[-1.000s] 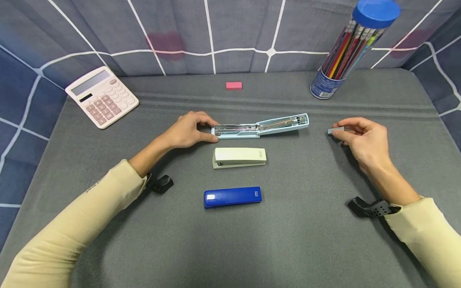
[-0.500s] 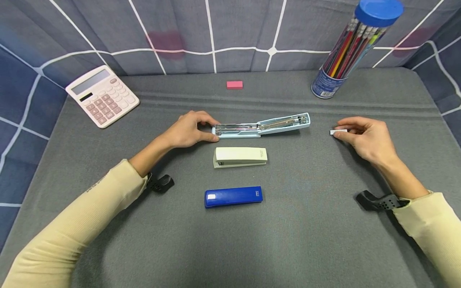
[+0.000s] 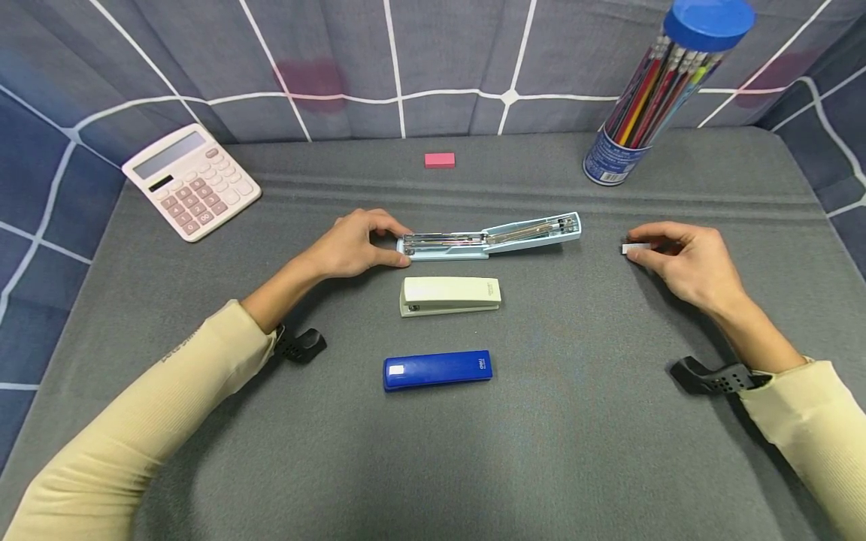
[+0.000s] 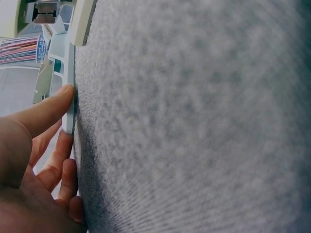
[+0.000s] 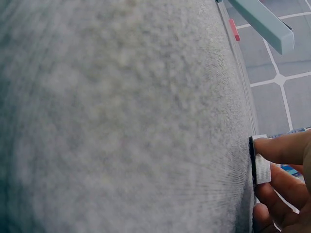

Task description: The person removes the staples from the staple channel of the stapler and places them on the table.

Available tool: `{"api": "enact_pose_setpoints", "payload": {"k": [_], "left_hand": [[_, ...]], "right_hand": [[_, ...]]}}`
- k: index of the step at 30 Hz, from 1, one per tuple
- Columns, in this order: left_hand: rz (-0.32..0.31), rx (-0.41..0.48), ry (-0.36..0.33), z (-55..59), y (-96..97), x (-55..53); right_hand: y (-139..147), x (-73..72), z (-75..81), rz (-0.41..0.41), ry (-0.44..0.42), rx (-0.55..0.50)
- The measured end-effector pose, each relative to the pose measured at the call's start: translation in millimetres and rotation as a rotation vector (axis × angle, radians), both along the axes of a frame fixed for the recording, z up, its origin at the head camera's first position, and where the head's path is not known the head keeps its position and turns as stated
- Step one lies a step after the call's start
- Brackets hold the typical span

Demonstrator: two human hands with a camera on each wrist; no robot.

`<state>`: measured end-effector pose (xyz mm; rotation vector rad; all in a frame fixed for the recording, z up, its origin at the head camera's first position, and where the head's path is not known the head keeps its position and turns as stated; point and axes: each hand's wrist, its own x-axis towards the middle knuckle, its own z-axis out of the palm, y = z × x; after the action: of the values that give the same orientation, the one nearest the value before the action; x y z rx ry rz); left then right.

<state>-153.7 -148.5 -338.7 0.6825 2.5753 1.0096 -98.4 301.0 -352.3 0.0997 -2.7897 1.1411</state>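
Observation:
In the head view my left hand [image 3: 358,244] grips the left end of a light blue stapler [image 3: 446,255], its thumb in front and fingers behind. The stapler lies folded open, its top swung out to the right and the metal inside showing. At the right, my right hand [image 3: 690,263] pinches a small silver strip of staples [image 3: 634,249], apart from the stapler. The right wrist view shows the strip of staples [image 5: 263,167] standing at the table surface between thumb and fingers. A cream stapler [image 3: 449,295] and a blue stapler [image 3: 437,370] lie nearer me.
A pink calculator [image 3: 192,182] lies at the back left. A pink eraser [image 3: 440,161] sits at the back middle. A tall tub of pencils [image 3: 616,154] with a blue lid stands at the back right, before a gridded cloth [image 3: 446,68].
My right wrist has shifted a little to the right, and the strip of staples has turned so its pale face shows. My left hand and the light blue stapler stay put.

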Motion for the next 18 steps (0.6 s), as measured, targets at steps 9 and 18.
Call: {"api": "enact_pose_setpoints", "payload": {"k": [9, 18], "left_hand": [[0.0, 0.007, -0.001, -0.7, 0.2, -0.5], [0.001, 0.007, 0.002, -0.8, -0.1, -0.4]], "right_hand": [[0.1, 0.8, 1.1, -0.014, 0.012, 0.047], [0.7, -0.8, 0.2, 0.009, 0.019, 0.067]]}}
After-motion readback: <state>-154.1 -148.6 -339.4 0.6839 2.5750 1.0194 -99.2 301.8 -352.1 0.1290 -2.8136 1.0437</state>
